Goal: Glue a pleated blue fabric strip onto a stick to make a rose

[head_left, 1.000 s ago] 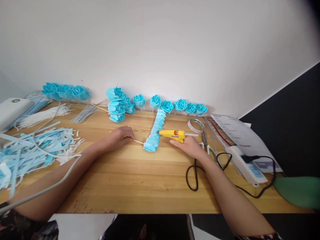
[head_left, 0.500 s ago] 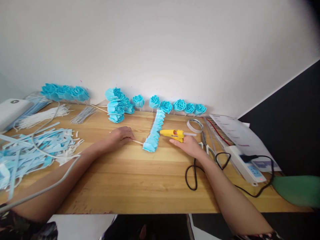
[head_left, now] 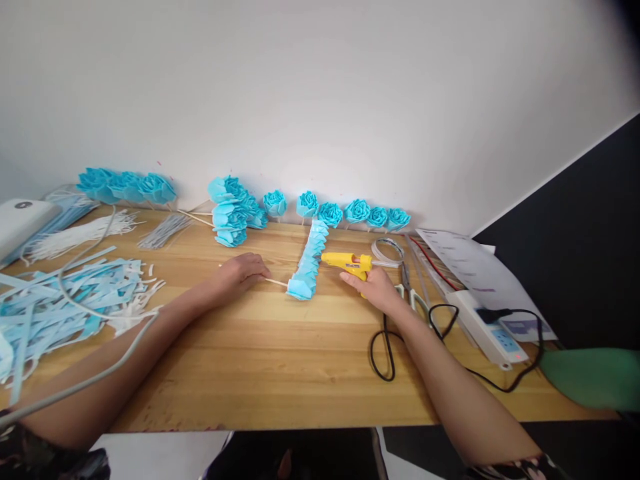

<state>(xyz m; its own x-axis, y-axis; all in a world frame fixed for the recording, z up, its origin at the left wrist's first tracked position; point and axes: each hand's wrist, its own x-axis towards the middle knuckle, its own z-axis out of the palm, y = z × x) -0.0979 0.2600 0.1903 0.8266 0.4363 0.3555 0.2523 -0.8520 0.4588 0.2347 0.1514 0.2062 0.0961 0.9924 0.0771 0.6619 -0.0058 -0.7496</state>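
Note:
My left hand (head_left: 242, 272) is closed round a thin wooden stick (head_left: 276, 282), whose right end meets the near end of a pleated light-blue strip (head_left: 311, 259). That strip runs back across the table towards a row of blue flowers (head_left: 330, 215). Held in my right hand (head_left: 379, 288) is a yellow glue gun (head_left: 347, 261), its nozzle pointing left, close to the strip's right edge. A clear glue stick protrudes from the back of the gun. Whether the nozzle touches the strip I cannot tell.
Scissors (head_left: 419, 303) and a tape roll (head_left: 388, 252) lie right of the gun. A black cord (head_left: 384, 347) loops near a white power strip (head_left: 493, 333). Blue scraps (head_left: 55, 307) and white ties (head_left: 83, 235) cover the left. Blue flowers (head_left: 231, 212) line the wall.
The glue gun has been raised slightly and tilted, with more of its handle showing. The near end of the pleated strip has shifted a little. Both hands keep their hold.

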